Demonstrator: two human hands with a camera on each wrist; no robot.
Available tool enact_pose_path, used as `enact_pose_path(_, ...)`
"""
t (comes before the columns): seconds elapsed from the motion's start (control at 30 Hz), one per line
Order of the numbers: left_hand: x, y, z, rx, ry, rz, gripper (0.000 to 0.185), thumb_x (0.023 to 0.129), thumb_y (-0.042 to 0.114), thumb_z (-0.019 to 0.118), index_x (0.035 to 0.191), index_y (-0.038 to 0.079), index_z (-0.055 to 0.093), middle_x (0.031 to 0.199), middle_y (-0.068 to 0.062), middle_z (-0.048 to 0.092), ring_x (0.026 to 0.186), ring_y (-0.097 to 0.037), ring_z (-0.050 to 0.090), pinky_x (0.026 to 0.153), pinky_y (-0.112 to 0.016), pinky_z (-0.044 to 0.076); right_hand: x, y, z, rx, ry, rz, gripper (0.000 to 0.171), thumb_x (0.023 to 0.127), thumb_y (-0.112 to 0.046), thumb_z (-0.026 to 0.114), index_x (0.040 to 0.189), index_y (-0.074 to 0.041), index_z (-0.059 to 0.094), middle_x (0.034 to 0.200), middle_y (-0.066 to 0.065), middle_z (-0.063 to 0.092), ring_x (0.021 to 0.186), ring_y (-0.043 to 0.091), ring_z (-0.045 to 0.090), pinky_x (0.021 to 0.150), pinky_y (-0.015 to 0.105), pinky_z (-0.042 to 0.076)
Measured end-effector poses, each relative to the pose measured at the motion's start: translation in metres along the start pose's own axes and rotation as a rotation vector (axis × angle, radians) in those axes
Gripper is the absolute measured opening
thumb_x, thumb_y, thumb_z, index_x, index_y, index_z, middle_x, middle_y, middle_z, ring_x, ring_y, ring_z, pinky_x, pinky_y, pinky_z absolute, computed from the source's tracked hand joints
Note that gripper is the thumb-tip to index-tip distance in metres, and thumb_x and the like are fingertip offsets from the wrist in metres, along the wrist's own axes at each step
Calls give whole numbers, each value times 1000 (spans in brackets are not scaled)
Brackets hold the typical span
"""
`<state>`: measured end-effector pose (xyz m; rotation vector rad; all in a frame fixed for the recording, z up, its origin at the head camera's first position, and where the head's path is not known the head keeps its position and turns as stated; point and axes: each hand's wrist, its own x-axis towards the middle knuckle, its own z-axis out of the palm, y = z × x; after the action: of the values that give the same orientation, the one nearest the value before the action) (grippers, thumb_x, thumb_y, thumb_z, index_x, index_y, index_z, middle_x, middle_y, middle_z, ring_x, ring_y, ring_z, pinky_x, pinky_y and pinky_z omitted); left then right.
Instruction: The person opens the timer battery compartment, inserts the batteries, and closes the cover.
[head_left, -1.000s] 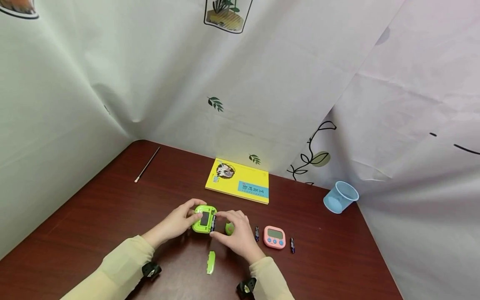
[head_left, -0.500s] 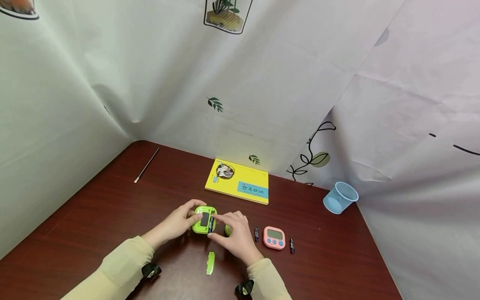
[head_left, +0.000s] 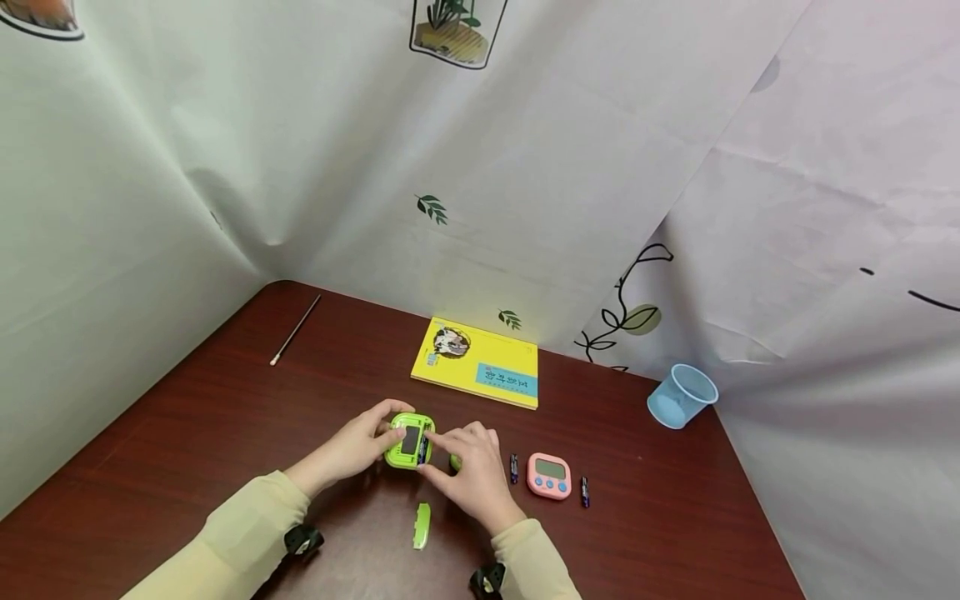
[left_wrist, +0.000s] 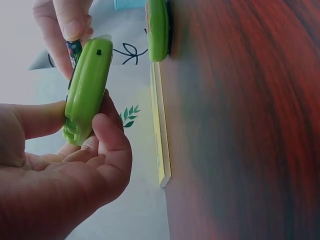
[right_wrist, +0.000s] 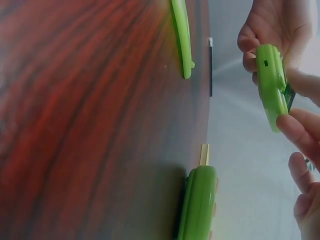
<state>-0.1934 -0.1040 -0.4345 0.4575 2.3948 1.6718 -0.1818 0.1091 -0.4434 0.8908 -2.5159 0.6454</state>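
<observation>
My left hand (head_left: 358, 443) grips a green digital timer (head_left: 397, 456) by its left side, back facing up, thumb on top. At the timer's right side, my right hand (head_left: 476, 471) pinches a dark AAA-type battery (head_left: 423, 451) between thumb and index finger, lying along the slot of the uncovered battery compartment. The left wrist view shows the battery (left_wrist: 74, 51) at the timer's edge, partly hidden by fingers. Below the hands on the table lies a loose green battery cover (head_left: 422, 526). Another green device (right_wrist: 199, 205) rests beside my right hand, mostly hidden by it in the head view.
To the right, a pink timer (head_left: 548, 487) lies between two loose batteries (head_left: 513, 468). A yellow book (head_left: 457, 372) sits at the back of the brown table (head_left: 225, 400). A blue cup (head_left: 671, 405) stands far right; a thin white-tipped stick (head_left: 296, 329) lies back left.
My right hand has moved slightly left, bringing the battery from the timer's right edge over the compartment slot. The left hand keeps its grip on the timer, nearly still.
</observation>
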Motion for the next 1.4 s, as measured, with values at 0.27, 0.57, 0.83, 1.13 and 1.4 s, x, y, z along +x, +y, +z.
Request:
enact_pose_path(0.27, 0, 0, 0, -3, -12, 21, 32, 98, 10, 51, 128, 1, 45, 92, -19, 66, 64, -20, 55, 54, -35, 47, 1, -1, 0, 35, -14, 85, 52, 75, -39, 80, 122, -22, 64, 86, -8, 66, 81, 10, 44, 76, 30, 29)
enact_pose_path(0.57, -3, 5, -1, -1, -46, 46, 31, 98, 9, 50, 127, 0, 46, 96, -22, 66, 75, -17, 59, 60, -35, 49, 2, 2, -1, 192, -77, 177, 76, 74, -37, 80, 140, -23, 46, 100, -2, 67, 85, 19, 50, 77, 34, 31)
enact_pose_path(0.83, -4, 7, -1, -27, -88, 44, 31, 99, 10, 50, 127, 0, 44, 100, -19, 64, 79, -18, 59, 61, -37, 49, 1, 3, -3, 305, -148, 266, 63, 76, -38, 79, 132, -21, 56, 99, -6, 67, 85, 17, 49, 77, 34, 32)
enact_pose_path(1.13, -4, 6, -3, -54, -120, 53, 33, 99, 14, 49, 129, 0, 43, 96, -11, 64, 77, -19, 57, 61, -34, 47, 1, 3, -4, 585, -177, 345, 56, 78, -28, 79, 128, -21, 55, 98, 0, 69, 93, 21, 66, 92, 46, 45)
enact_pose_path(1.4, -4, 8, -4, -74, -123, 54, 33, 99, 13, 49, 129, 1, 43, 97, -12, 64, 77, -19, 57, 59, -33, 46, 2, 2, -4, 639, -182, 372, 54, 78, -25, 78, 126, -21, 53, 86, -1, 68, 86, 28, 63, 79, 42, 49)
